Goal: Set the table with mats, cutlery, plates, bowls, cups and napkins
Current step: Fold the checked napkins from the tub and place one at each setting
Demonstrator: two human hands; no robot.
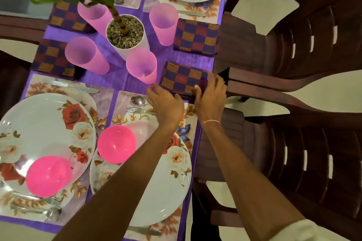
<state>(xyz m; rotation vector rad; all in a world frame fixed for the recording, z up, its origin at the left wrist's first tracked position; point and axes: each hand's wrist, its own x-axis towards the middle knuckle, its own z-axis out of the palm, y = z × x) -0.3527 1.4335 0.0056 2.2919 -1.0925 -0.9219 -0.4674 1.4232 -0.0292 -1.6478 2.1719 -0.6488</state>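
Observation:
A folded checked napkin in purple, red and orange lies on the purple tablecloth near the table's right edge. My right hand rests on its near right corner, fingers curled over the cloth edge. My left hand hovers at the napkin's near left side, fingers spread, holding nothing. Just left of the napkin stands a pink cup. Below my arms lie a floral plate with a pink bowl on a floral mat, with a spoon and fork.
A potted plant stands mid-table among three more pink cups. Other checked napkins and floral plates mark the other places. Dark brown plastic chairs stand along the right side.

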